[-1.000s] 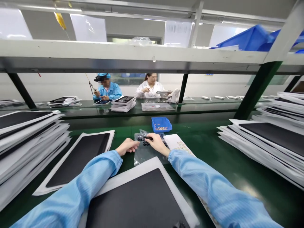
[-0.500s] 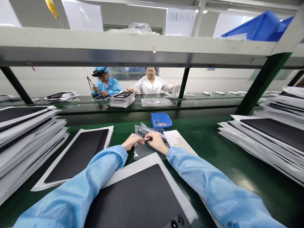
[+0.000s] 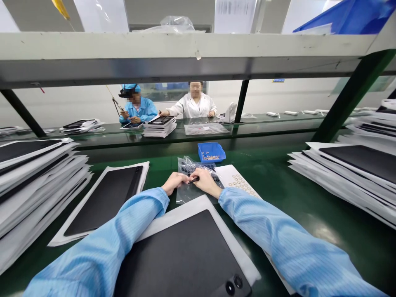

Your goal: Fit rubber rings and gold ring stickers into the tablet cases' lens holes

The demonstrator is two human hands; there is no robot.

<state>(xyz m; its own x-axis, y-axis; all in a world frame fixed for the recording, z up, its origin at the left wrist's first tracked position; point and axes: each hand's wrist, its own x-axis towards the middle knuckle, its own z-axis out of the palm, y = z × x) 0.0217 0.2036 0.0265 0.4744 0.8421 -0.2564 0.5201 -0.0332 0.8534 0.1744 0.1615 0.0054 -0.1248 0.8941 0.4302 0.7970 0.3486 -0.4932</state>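
Tool: a slim black tool [image 3: 193, 180] sits in the right hand, its tip pointing left, just above a bag and close to the left hand.
Right hand: the right hand [image 3: 206, 182] rests on the bag, its fingers [image 3: 200, 175] closed around the tool.
Left hand: the left hand [image 3: 175, 182] lies on the bag's near side, its fingers [image 3: 183, 177] loosely curled; whether they grip the plastic, I cannot tell.
Bag: a clear plastic bag [image 3: 187, 194] lies under both hands on the green tabletop [image 3: 278, 243], with small black rings [image 3: 185, 168] inside.
Beside the bag: a small blue bin [image 3: 212, 152] of tan rings stands just beyond it. To its right, a white sheet [image 3: 239, 177] carries more tan rings [image 3: 239, 183] and runs under the right sleeve [image 3: 278, 231].
In front: a black tablet [image 3: 182, 251] on a white backing, with two round camera rings [image 3: 233, 284] at one corner, lies under the left sleeve [image 3: 102, 243]. Another black tablet [image 3: 103, 202] lies to its left.
Stacks: tall piles of tablets on white backing stand at left [image 3: 40, 177] and right [image 3: 349, 173].
Beyond: under a long shelf [image 3: 185, 53], two co-workers [image 3: 137, 105] [image 3: 193, 101] sit at the facing line, one in blue, one in white.
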